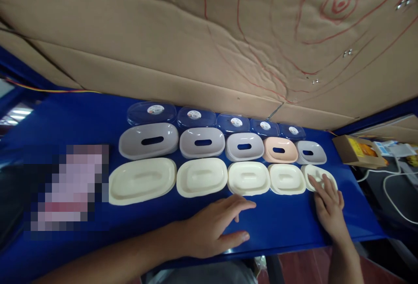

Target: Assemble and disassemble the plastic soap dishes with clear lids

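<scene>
My right hand (pixel 329 203) reaches over the rightmost cream oval tray (pixel 316 171), fingers spread and resting on it, covering part of it. In front of the middle cream tray (pixel 249 178), my left hand (pixel 222 225) hovers with thumb and fingers apart, holding nothing. Several cream trays with a raised centre bar form the front row. Behind them runs a row of glossy oval pieces with a slot, mostly grey (pixel 203 135), one of them peach (pixel 288 155). Clear oval lids (pixel 205 123) with round white stickers make up the back row.
A blue table (pixel 281 218) carries the rows. Brown cardboard (pixel 130 36) with red marker lines stands behind. At the right are a cardboard box (pixel 359 155) and white cables (pixel 398 205). A blurred-out pinkish patch (pixel 72 184) lies at the left.
</scene>
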`<state>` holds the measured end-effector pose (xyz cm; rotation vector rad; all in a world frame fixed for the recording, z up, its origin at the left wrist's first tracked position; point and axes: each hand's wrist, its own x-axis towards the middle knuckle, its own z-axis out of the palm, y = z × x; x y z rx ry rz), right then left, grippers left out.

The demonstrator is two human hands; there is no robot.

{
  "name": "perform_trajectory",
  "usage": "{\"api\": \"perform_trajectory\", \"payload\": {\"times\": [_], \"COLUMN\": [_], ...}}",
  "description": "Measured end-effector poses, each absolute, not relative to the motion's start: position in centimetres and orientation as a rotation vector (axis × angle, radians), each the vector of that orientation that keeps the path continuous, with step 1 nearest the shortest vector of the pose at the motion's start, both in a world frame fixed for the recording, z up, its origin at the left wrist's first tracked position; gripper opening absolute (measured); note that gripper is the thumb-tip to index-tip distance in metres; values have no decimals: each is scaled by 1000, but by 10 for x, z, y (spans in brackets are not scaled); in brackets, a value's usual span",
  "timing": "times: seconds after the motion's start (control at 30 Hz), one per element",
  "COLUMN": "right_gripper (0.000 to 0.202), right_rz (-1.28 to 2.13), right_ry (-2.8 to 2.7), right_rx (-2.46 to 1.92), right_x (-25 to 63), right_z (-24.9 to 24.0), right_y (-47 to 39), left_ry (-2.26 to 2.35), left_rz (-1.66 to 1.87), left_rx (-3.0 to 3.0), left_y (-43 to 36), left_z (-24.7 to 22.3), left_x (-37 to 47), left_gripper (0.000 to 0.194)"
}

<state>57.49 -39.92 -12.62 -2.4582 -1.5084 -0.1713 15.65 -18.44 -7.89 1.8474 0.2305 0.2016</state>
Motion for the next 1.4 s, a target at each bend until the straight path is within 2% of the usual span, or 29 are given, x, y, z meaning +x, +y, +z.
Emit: {"api": "perform_trajectory", "payload": {"times": [0.2, 0.43, 0.5, 0.63, 0.73, 0.83, 0.93, 1.1, 1.27, 1.4], "right_gripper": [53, 45, 43, 43, 46, 48, 48, 47, 56, 64], "right_rz": [-230, -373, -391, -441, -432, -416, -421, -428, -397, -367], "right_ry": [-1435, -1534, -1530, -1501, -1502, -1500, -1491, -1473, -1420, -1371], "right_rx": [-2382, -2334, -2330, -2299, -2288, -2295, -2281, -2262, -2258, -2267], "right_x": [570, 556, 552, 549, 549, 550, 553, 553, 551, 554], "right_z": [-123, -118, -117, -116, -117, -120, -122, -123, -122, -128], "right_y": [-396, -389, -386, -383, -382, -382, -380, -378, -379, -378], "left_ry": [184, 44, 4, 133, 573, 1044, 1321, 1321, 1233, 1222], "left_rz": [218, 579, 628, 788, 915, 877, 744, 617, 495, 464], "left_rx": [1957, 2380, 2540, 2839, 2855, 2794, 2769, 2800, 2846, 2837], "left_y": [-186, -185, -180, -170, -168, -173, -181, -189, -190, -194], "left_z": [-82, -85, -77, -52, -45, -59, -83, -106, -105, -103], "left_x": [155, 157, 157, 144, 115, 78, 47, 37, 56, 68], "left_gripper": [57, 25, 22, 28, 33, 39, 44, 52, 61, 60]}}
